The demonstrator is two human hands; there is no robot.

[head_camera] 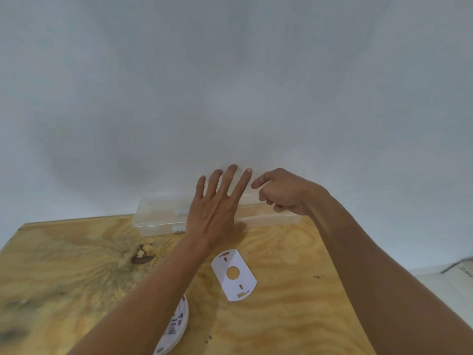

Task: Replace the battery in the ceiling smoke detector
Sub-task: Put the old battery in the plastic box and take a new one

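A long clear plastic box (158, 216) lies at the table's back edge against the wall. My left hand (217, 208) is spread flat over its middle, fingers apart and pointing up the wall. My right hand (284, 193) hovers over the box's right part with its fingers curled, seemingly pinching the faint translucent lid; the grip itself is hard to see. A white oval mounting plate (234, 274) with a round hole lies on the table in front of the box. The round white smoke detector (175, 329) lies back-side up near the front edge, partly hidden under my left forearm.
The plywood table (64, 272) has a dark knot (143, 254) left of centre. A pale plain wall (230, 85) rises directly behind the table. At the far right, beyond the table's edge, a lower white surface (445, 280) shows.
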